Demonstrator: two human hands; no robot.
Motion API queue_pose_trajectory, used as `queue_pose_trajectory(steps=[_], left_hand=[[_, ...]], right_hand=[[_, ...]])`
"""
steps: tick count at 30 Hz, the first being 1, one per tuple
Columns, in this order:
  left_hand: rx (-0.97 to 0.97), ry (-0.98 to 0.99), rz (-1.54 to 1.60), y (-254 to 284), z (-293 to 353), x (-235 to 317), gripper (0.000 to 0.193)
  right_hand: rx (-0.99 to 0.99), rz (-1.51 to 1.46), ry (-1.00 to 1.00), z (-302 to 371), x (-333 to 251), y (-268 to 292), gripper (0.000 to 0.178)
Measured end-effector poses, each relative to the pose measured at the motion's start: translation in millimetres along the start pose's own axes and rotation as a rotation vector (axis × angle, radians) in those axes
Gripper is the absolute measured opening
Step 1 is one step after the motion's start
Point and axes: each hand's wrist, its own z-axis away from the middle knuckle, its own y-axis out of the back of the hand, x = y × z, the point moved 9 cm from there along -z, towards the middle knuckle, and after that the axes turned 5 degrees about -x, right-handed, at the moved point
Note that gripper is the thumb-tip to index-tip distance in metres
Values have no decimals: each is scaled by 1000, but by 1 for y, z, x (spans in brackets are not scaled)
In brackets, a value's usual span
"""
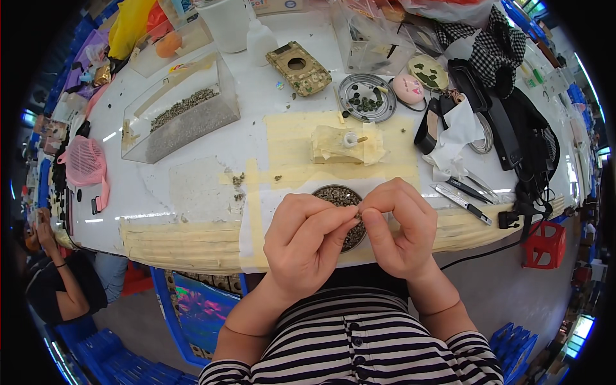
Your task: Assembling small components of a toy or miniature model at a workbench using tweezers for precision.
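Note:
My left hand (300, 239) and my right hand (405, 232) meet at the fingertips near the table's front edge. Both pinch, thumb against fingers; whatever lies between the tips is too small to make out. Under them stands a round dish (336, 186) filled with tiny grey-brown parts (335, 196), its middle partly hidden by my fingers. Beyond the dish, a block wrapped in cream masking tape (327, 149) bears a small white cup (350, 139) with a thin stick beside it. Further back sits a camouflage-painted toy tank body (299, 68) with a round hole on top.
Left, a clear bin (232, 117) holds many small parts. Behind the block, a round metal dish (344, 80) carries dark green pieces. A utility knife (463, 204) and tweezers (481, 184) lie right, near a black bag (536, 138). Another person (70, 289) sits at far left.

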Motion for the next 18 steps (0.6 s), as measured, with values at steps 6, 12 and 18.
queue_pose_trajectory(steps=[6,12,18], left_hand=[[-8,-13,-3,1,0,0,18],[-20,-24,-9,0,-1,2,16],[22,-14,18,1,-1,1,24]], right_hand=[[-6,3,2,0,1,-2,6],[10,10,14,1,-1,0,7],[7,25,15,1,-1,0,8]])
